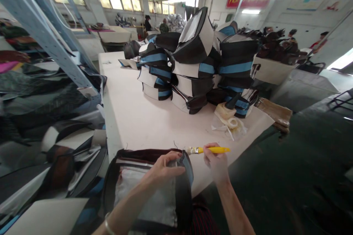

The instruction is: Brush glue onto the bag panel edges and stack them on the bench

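Note:
My left hand pinches the upper edge of a dark bag piece with a pale lining, which lies at the near edge of the white table. My right hand grips a small brush with a yellow handle. Its bristles point left, close to the bag piece's top right corner. Both hands are closed on what they hold.
A tall stack of black, white and blue bag pieces fills the table's far half. A crumpled plastic wrap with pale material lies near the right edge. A blue metal rack with more pieces stands on the left. People work in the distance.

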The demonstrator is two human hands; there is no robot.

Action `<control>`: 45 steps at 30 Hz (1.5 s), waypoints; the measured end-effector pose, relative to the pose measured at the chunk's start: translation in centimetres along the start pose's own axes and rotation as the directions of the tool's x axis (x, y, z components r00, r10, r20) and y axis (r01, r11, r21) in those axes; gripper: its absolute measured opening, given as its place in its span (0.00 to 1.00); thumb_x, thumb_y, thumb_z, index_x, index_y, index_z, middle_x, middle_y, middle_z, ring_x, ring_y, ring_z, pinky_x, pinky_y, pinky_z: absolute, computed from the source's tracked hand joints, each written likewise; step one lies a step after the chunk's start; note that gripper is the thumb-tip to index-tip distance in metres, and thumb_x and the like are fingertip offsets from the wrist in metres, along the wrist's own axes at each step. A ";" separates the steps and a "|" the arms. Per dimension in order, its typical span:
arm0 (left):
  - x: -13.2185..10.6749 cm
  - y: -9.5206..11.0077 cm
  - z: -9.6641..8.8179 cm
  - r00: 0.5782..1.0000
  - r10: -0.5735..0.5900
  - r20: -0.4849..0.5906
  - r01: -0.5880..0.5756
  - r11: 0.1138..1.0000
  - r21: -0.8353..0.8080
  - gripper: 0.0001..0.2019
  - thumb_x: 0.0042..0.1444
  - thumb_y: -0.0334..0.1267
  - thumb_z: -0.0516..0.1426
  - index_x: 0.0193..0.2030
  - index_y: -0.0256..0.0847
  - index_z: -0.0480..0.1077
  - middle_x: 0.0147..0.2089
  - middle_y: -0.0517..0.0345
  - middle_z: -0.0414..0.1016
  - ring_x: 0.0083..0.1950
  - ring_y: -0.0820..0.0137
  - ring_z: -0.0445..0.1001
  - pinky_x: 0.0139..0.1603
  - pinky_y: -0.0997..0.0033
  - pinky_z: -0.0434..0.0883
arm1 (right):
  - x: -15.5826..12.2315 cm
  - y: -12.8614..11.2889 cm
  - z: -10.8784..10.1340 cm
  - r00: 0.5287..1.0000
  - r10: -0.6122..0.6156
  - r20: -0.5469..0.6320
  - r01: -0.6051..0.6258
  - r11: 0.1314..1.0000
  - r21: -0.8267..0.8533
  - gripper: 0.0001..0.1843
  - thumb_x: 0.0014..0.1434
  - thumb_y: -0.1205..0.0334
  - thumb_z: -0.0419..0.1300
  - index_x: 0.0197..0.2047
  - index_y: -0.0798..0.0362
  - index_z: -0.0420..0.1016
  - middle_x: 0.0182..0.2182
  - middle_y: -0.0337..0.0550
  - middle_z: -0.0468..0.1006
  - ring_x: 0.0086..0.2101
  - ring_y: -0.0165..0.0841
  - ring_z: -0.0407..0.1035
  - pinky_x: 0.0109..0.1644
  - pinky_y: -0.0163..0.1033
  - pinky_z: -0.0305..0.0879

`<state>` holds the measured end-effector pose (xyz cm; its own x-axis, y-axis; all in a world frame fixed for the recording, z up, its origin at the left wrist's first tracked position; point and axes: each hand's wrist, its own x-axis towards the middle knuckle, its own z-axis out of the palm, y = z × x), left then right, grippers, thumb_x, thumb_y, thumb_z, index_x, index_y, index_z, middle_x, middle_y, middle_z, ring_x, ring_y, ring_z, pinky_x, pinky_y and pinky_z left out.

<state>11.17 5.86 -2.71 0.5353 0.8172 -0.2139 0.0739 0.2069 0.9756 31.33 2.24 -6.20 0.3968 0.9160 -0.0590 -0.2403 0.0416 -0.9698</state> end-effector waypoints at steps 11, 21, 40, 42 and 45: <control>-0.5 -1.5 -0.5 0.992 -0.114 0.057 0.125 0.957 -0.262 0.14 0.43 0.39 0.69 0.36 0.36 0.74 0.32 0.57 0.77 0.32 0.71 0.72 0.35 0.74 0.68 | 0.0 -0.5 0.9 0.997 -0.026 0.071 0.031 0.998 -0.062 0.14 0.56 0.52 0.66 0.36 0.52 0.69 0.17 0.29 0.62 0.16 0.24 0.54 0.18 0.29 0.47; -0.5 -1.1 -0.4 0.995 -0.094 -0.010 0.091 0.978 -0.186 0.15 0.41 0.41 0.69 0.34 0.36 0.74 0.31 0.57 0.76 0.32 0.70 0.72 0.35 0.73 0.68 | -2.0 -2.7 0.4 0.956 -0.033 0.292 0.071 0.990 -0.120 0.11 0.58 0.54 0.65 0.31 0.53 0.74 0.22 0.34 0.66 0.21 0.26 0.58 0.24 0.33 0.52; -0.7 -1.1 -0.2 0.997 -0.069 0.018 0.070 0.988 -0.139 0.16 0.43 0.43 0.69 0.30 0.36 0.70 0.30 0.59 0.73 0.30 0.73 0.69 0.34 0.74 0.66 | -2.7 -3.4 -0.6 0.978 -0.031 0.206 0.106 0.925 -0.366 0.09 0.58 0.55 0.62 0.32 0.52 0.75 0.20 0.34 0.67 0.21 0.27 0.57 0.24 0.33 0.52; -0.6 -1.0 -0.1 0.997 -0.073 0.038 0.078 0.986 -0.145 0.16 0.43 0.43 0.69 0.31 0.36 0.70 0.30 0.59 0.73 0.31 0.72 0.70 0.34 0.74 0.66 | -2.5 -3.2 -0.7 0.982 -0.096 0.164 0.155 0.904 -0.399 0.08 0.58 0.56 0.62 0.31 0.52 0.75 0.20 0.34 0.67 0.21 0.28 0.57 0.24 0.34 0.52; -0.6 -0.7 0.1 0.995 -0.085 0.051 0.092 0.984 -0.153 0.16 0.42 0.43 0.69 0.33 0.36 0.71 0.32 0.57 0.74 0.32 0.71 0.70 0.35 0.73 0.66 | -2.6 -3.7 -0.5 0.974 -0.176 0.142 0.217 0.902 -0.373 0.07 0.58 0.57 0.61 0.32 0.51 0.75 0.22 0.36 0.70 0.22 0.29 0.59 0.25 0.34 0.54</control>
<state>10.85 5.15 -3.21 0.5690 0.7682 -0.2934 -0.0071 0.3614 0.9324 31.63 -0.52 -2.53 0.3031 0.9416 0.1469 0.2003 0.0877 -0.9758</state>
